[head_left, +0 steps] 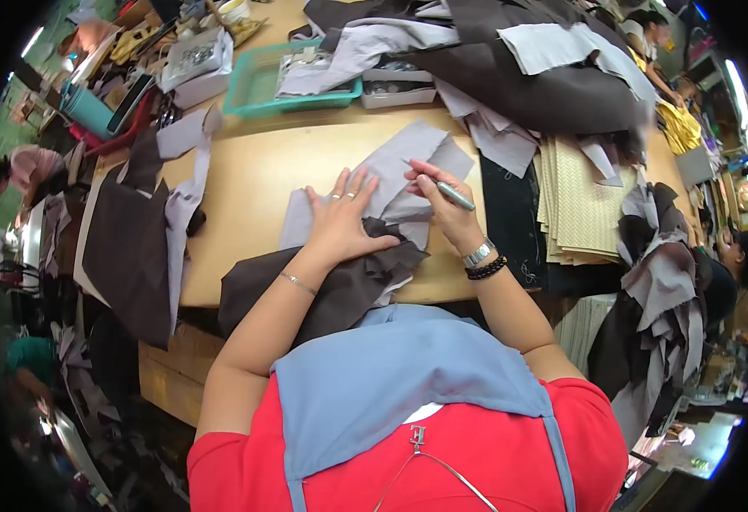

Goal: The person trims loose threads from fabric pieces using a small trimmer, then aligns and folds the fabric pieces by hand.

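Note:
On the wooden table, my left hand [346, 215] lies with its fingers spread over a pale grey piece of material [399, 162], the thumb on a bunched dark brown piece [267, 282]. That dark piece hangs over the table's front edge toward my lap. My right hand [444, 200] grips a silvery green pen [455, 196], its tip pointing up and left above the grey piece. I cannot tell whether the tip touches the material. Rings and a bracelet are on my left hand and wrist, a watch and dark beads on my right wrist.
A teal tray [250, 90] and a white box [398, 90] stand behind the work area. Dark material [510, 81] is heaped at the back right. Woven yellowish sheets [580, 205] are stacked on the right. Another dark piece [126, 247] drapes off the left edge. People work on both sides.

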Motion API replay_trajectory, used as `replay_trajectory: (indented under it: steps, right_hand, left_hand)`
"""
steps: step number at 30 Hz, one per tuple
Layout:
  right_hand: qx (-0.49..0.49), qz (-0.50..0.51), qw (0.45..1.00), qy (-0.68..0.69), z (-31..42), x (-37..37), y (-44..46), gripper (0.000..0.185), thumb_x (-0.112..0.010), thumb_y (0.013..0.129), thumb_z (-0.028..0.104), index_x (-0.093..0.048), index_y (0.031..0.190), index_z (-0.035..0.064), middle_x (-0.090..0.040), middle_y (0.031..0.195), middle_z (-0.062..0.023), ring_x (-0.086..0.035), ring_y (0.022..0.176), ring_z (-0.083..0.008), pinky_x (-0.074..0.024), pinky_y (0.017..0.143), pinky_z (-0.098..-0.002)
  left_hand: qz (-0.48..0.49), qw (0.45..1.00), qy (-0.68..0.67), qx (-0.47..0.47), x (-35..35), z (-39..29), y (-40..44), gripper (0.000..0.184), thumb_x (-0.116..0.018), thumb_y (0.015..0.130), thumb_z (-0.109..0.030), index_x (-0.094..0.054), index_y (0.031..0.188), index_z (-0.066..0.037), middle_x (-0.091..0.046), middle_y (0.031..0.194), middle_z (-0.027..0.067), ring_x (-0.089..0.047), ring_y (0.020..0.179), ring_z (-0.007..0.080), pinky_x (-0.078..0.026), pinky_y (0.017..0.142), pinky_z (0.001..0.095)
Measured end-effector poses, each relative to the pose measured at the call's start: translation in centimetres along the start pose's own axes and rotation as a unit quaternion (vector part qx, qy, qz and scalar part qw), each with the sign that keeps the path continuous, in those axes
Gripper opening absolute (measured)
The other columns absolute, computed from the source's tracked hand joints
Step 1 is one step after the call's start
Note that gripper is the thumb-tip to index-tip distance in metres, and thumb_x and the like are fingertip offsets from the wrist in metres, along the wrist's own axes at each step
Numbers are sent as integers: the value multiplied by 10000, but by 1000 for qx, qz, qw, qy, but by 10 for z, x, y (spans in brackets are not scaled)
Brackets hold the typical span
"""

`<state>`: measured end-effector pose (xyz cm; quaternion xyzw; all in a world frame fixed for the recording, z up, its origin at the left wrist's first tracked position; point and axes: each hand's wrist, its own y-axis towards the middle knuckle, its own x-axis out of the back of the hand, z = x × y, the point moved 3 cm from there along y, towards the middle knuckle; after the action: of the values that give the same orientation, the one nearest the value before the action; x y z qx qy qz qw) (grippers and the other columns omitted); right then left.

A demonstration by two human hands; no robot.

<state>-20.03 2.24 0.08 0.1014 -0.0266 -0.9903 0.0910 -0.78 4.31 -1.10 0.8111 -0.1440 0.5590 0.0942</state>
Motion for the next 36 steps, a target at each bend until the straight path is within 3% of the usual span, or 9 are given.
replay_trajectory:
  steps: [2, 8, 13, 16, 19, 23, 29, 32, 36]
  right_hand:
    - [112, 30, 987, -112, -8, -8, -1, 243, -616, 953, 87, -656, 1174, -5, -686, 1062, -81, -633, 961, -116, -504, 838, -239]
    - [-4, 25, 993, -114, -31, -4, -2, 178, -674, 904, 89, -689, 1056, -3, -695, 941, -47, -625, 805, -81, -515, 725, -229]
    - [11, 46, 990, -134, -29, -5, -8, 89, -655, 863, 60, -669, 926, -1, -678, 839, -21, -602, 743, -62, -498, 667, -215]
    - [42, 57, 984, -161, -24, -8, -10, 74, -650, 836, 55, -661, 888, 3, -670, 800, -29, -596, 727, -69, -494, 655, -226]
    - [52, 60, 981, -175, -27, -7, -10, 80, -658, 808, 62, -656, 862, 3, -669, 774, -50, -601, 712, -89, -497, 648, -248]
    - [64, 68, 976, -197, -26, -7, -10, 85, -671, 791, 65, -654, 851, 8, -668, 746, -51, -607, 674, -102, -496, 616, -256]
    - [124, 80, 960, -239, -21, -11, -11, 85, -674, 792, 63, -649, 853, 9, -663, 713, -59, -617, 613, -109, -496, 560, -259]
    - [108, 87, 964, -225, -18, -12, -13, 91, -676, 790, 67, -647, 852, 8, -664, 714, -62, -630, 624, -114, -503, 564, -261]
    - [116, 99, 958, -242, -18, -12, -12, 93, -682, 780, 73, -655, 846, 12, -673, 728, -67, -642, 643, -133, -514, 582, -273]
  left_hand:
    - [-2, 1000, -4, -3, -2, 2, 1, 1131, -719, 584, -736, -386, 1482, -134, -265, 1591, 101, -182, 1481, 328, -45, 1025, 801]
    - [0, 999, -20, -34, -7, 10, 1, 1140, -729, 558, -740, -391, 1484, -168, -252, 1596, 104, -155, 1485, 351, -32, 1024, 801]
    - [21, 997, -28, -64, -4, 14, -3, 1112, -789, 537, -689, -403, 1483, -251, -234, 1606, 77, -116, 1494, 346, -17, 1039, 782]
    - [4, 994, -84, -77, 4, 12, -9, 910, -840, 559, -585, -551, 1354, -249, -299, 1579, 75, -138, 1490, 351, -13, 1066, 755]
    - [-24, 988, -138, -62, 11, 12, -18, 552, -859, 628, -448, -676, 1086, -200, -437, 1494, 54, -250, 1461, 329, -23, 1096, 717]
    - [-50, 977, -195, -65, 9, 17, -29, 250, -819, 732, -332, -668, 821, -154, -607, 1290, -8, -494, 1296, 242, -73, 1105, 680]
    - [-65, 979, -190, -38, 1, 23, -34, 227, -801, 758, -313, -652, 737, -144, -642, 1205, -23, -536, 1224, 211, -109, 1088, 682]
    - [-92, 989, -112, -33, 6, 15, -38, 229, -793, 761, -319, -654, 794, -139, -646, 1181, -33, -537, 1212, 202, -125, 1079, 696]
    - [-66, 992, -112, -12, 9, 13, -36, 352, -788, 743, -359, -680, 1026, -179, -593, 1268, -13, -467, 1291, 223, -121, 1065, 729]
